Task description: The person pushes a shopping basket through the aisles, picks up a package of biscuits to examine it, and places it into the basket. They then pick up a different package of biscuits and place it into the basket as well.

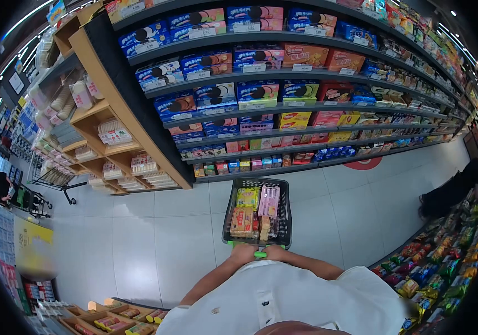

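Note:
Both of my hands are closed round the green handle (260,254) of a black basket (287,215), my left hand (243,253) on one side and my right hand (276,252) on the other. Inside the basket lie a yellow-green package (248,197), a pink package (269,201), an orange-brown package (242,221) and a smaller tan package (264,228). Small red items sit between the lower packages, too small to name.
Ahead, long dark shelves (300,104) hold rows of boxed cookies. A wooden shelf unit (130,114) stands at the left, with a cart (55,177) beyond it. A person in dark trousers (451,190) is at the right, near bagged snacks (434,262). Wooden bins (99,318) stand lower left.

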`<state>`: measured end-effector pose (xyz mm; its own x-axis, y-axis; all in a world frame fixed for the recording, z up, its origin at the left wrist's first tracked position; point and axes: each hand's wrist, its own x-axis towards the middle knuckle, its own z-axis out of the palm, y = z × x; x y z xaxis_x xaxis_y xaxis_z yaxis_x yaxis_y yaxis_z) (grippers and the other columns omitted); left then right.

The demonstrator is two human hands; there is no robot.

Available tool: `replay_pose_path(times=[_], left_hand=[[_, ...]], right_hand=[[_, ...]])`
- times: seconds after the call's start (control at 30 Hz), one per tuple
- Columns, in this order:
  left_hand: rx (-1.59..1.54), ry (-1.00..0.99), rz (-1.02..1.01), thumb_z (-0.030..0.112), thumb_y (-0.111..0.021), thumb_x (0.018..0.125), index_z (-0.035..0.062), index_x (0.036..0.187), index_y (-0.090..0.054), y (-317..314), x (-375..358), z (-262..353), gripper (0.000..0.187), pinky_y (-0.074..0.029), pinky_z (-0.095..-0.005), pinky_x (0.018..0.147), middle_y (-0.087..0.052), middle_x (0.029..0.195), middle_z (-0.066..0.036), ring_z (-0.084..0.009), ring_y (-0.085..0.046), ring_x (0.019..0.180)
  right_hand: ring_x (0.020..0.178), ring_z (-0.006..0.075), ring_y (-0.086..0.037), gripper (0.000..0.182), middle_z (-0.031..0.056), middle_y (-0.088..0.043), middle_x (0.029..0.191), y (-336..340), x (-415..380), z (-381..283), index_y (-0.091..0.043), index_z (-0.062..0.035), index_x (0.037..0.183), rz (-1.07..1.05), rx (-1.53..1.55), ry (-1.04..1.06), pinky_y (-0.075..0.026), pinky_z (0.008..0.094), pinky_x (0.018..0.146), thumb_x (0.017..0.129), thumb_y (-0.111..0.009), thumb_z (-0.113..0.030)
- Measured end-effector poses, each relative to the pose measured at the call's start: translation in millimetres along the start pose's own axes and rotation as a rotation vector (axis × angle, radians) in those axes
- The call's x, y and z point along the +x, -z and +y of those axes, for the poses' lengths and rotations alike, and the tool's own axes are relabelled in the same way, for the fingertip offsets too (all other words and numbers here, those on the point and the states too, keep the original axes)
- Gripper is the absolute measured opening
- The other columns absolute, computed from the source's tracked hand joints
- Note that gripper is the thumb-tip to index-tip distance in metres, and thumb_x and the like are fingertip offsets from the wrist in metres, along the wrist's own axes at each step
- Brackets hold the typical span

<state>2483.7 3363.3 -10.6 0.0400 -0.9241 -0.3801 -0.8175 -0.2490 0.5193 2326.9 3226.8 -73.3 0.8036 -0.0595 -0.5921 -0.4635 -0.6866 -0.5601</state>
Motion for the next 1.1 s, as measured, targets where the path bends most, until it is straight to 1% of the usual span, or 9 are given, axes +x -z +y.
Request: replay_pose_path(times=[0.13,0.2,0.33,0.4,0.43,0.67,0.73,0.93,1.1], left_hand=[[0.016,-0.016,0.012,0.032,-0.058,0.086,0.0128,0.1,-0.072,8.5,0.2,-1.5,0.027,-0.055,-0.0487,0.076,-0.073,0.093,-0.015,-0.0344,-0.071,0.087],[0.04,-0.024,0.031,0.031,-0.058,0.086,0.0142,0.101,-0.073,11.8,2.3,-3.6,0.027,-0.055,-0.049,0.076,-0.073,0.093,-0.015,-0.034,-0.071,0.087],[0.056,-0.047,-0.001,0.03,-0.059,0.086,0.0176,0.104,-0.073,23.3,7.9,-13.0,0.026,-0.054,-0.0491,0.075,-0.073,0.093,-0.014,-0.0335,-0.071,0.087],[0.07,-0.069,-0.023,0.03,-0.058,0.086,0.0172,0.103,-0.073,22.0,11.4,-21.2,0.026,-0.054,-0.0489,0.075,-0.073,0.093,-0.013,-0.0331,-0.071,0.087],[0.064,-0.079,0.036,0.031,-0.064,0.081,0.0197,0.099,-0.075,20.4,13.7,-25.3,0.024,-0.054,-0.0476,0.072,-0.073,0.085,-0.013,-0.0332,-0.07,0.08],[0.139,-0.107,-0.011,0.029,-0.063,0.081,0.0182,0.095,-0.075,28.1,33.2,-44.2,0.021,-0.054,-0.0468,0.073,-0.073,0.089,-0.013,-0.0328,-0.07,0.083],[0.145,-0.111,-0.02,0.028,-0.063,0.081,0.0178,0.094,-0.075,33.6,39.4,-46.6,0.02,-0.054,-0.0468,0.074,-0.073,0.091,-0.013,-0.0324,-0.07,0.085],[0.149,-0.114,-0.037,0.027,-0.062,0.083,0.0163,0.092,-0.074,48.7,53.0,-50.2,0.019,-0.055,-0.0481,0.072,-0.073,0.086,-0.013,-0.0324,-0.071,0.083],[0.185,-0.076,-0.019,0.025,-0.064,0.08,0.0168,0.09,-0.075,55.7,67.2,-52.9,0.018,-0.055,-0.0463,0.073,-0.073,0.088,-0.013,-0.0316,-0.071,0.084]], right_hand=[[0.086,0.0385,-0.067,0.053,0.0196,-0.071,0.091,0.9,5.5,1.5,-0.073,-0.0106,0.098,0.05,-0.015,0.017,-0.051,0.0492,0.078,0.077,-0.068,-0.059],[0.086,0.0384,-0.067,0.054,0.0186,-0.071,0.092,0.7,8.8,3.6,-0.073,-0.0107,0.098,0.055,0.076,0.021,-0.051,0.0487,0.077,0.077,-0.068,-0.06],[0.088,0.0373,-0.068,0.053,0.0178,-0.072,0.095,0.4,25.5,6.0,-0.073,-0.0106,0.099,0.086,0.075,0.003,-0.052,0.0467,0.078,0.077,-0.07,-0.059],[0.09,0.0375,-0.068,0.045,0.0177,-0.072,0.099,3.5,23.5,-2.8,-0.074,-0.0138,0.102,0.048,0.07,-0.019,-0.052,0.048,0.081,0.082,-0.063,-0.053],[0.087,0.0375,-0.068,0.051,0.0196,-0.071,0.094,6.2,21.3,-6.6,-0.073,-0.0089,0.099,0.082,0.118,0.004,-0.052,0.0456,0.077,0.082,-0.066,-0.057],[0.086,0.0377,-0.068,0.051,0.0225,-0.07,0.093,27.4,17.5,-35.3,-0.072,-0.0063,0.097,0.149,0.087,-0.043,-0.052,0.0468,0.08,0.084,-0.063,-0.055],[0.086,0.0394,-0.068,0.05,0.0224,-0.07,0.092,38.0,16.8,-39.3,-0.072,-0.0066,0.096,0.091,0.115,-0.107,-0.053,0.0472,0.082,0.085,-0.062,-0.054],[0.085,0.04,-0.068,0.049,0.0222,-0.07,0.09,37.8,34.7,-27.6,-0.073,-0.0073,0.096,0.189,0.091,-0.074,-0.053,0.0476,0.081,0.085,-0.06,-0.053],[0.088,0.039,-0.068,0.048,0.0212,-0.071,0.092,56.1,41.2,-28.3,-0.074,-0.0094,0.099,0.127,0.114,-0.108,-0.053,0.0468,0.082,0.084,-0.06,-0.053]])
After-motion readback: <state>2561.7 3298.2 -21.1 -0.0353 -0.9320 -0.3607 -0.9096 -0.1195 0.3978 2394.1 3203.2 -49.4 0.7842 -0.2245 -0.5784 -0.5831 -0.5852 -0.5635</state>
